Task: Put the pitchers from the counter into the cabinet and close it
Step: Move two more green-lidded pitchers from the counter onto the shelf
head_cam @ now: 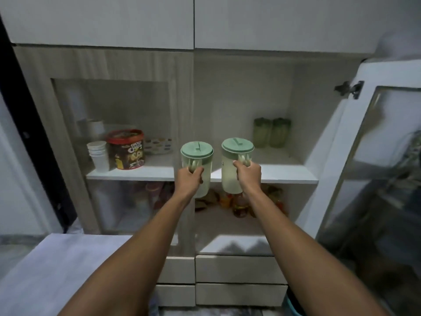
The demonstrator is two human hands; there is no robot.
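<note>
Two pale green pitchers with darker green lids hang in the air in front of the cabinet's middle shelf. My left hand grips the handle of the left pitcher. My right hand grips the handle of the right pitcher. Both pitchers are upright, just in front of the shelf edge. The right cabinet door, glass-paned, stands open to the right; the left glass door is closed.
Two green glasses stand at the back right of the shelf. Behind the left door are stacked white cups and a red-lidded snack tub. Bottles and packets fill the lower shelf. Drawers sit below, a white counter at left.
</note>
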